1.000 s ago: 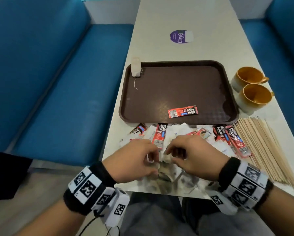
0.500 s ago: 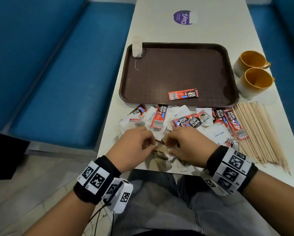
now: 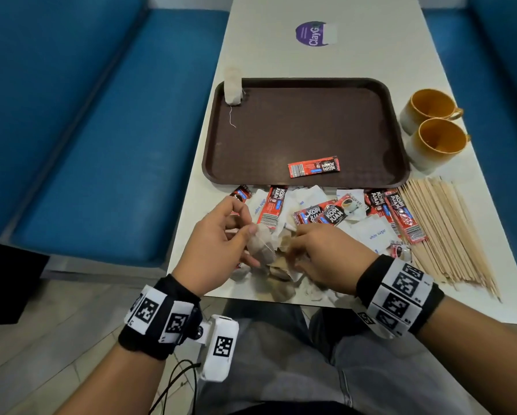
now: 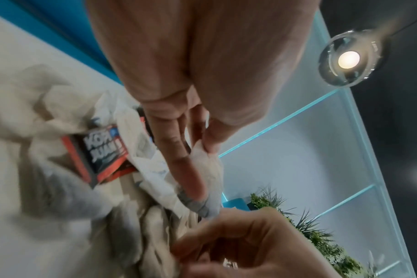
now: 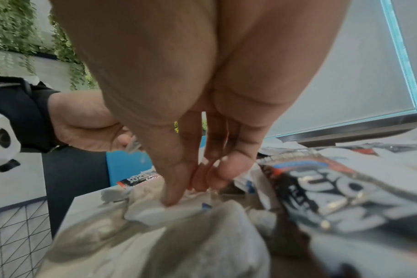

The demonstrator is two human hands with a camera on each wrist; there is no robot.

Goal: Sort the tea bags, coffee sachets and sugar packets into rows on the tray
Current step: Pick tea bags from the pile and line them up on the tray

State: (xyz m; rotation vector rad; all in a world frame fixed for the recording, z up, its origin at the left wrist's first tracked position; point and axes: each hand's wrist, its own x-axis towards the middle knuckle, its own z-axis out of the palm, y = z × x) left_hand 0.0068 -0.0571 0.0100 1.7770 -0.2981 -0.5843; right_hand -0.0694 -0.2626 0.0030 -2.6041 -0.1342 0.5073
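- Two hands work a loose pile (image 3: pixel 311 223) of packets on the table (image 3: pixel 281 49), just on the near side of the tray (image 3: pixel 305 82); the pile sits there, by judgement, so each item is a short reach from its row
- left hand (image 3: pixel 218 244) pinches a tea bag (image 3: pixel 261 245) between thumb and fingers, raised just off the pile and tilted; the left wrist view shows thumb and finger closed on its upper edge, probably to draw it free of its neighbours
- right hand (image 3: pixel 323 259) lies palm-down on the pile's near part, fingers curled into the paper; the right wrist view shows the tips bunched together against a pale bag, but whether they grip it cannot be told
- on the tray, one tea bag (image 3: pixel 232 88) leans over the far-left corner rim, its string trailing onto the floor; one coffee sachet (image 3: pixel 314 166) lies flat near the near edge; these look like the starts of two rows, with no sugar row yet
- red-and-black sachets (image 3: pixel 323 215) in the pile read "KOPI JUAN"; white packets (image 3: pixel 375 235) read "white sugar"
- right of the tray stand two mugs (image 3: pixel 430 127), touching; wooden stirrers (image 3: pixel 448 232) fan out beside the pile
- beyond the tray a purple sticker (image 3: pixel 311 34) reads "ClayG", the rest covered
- most of the sorting remains, judging by the full pile
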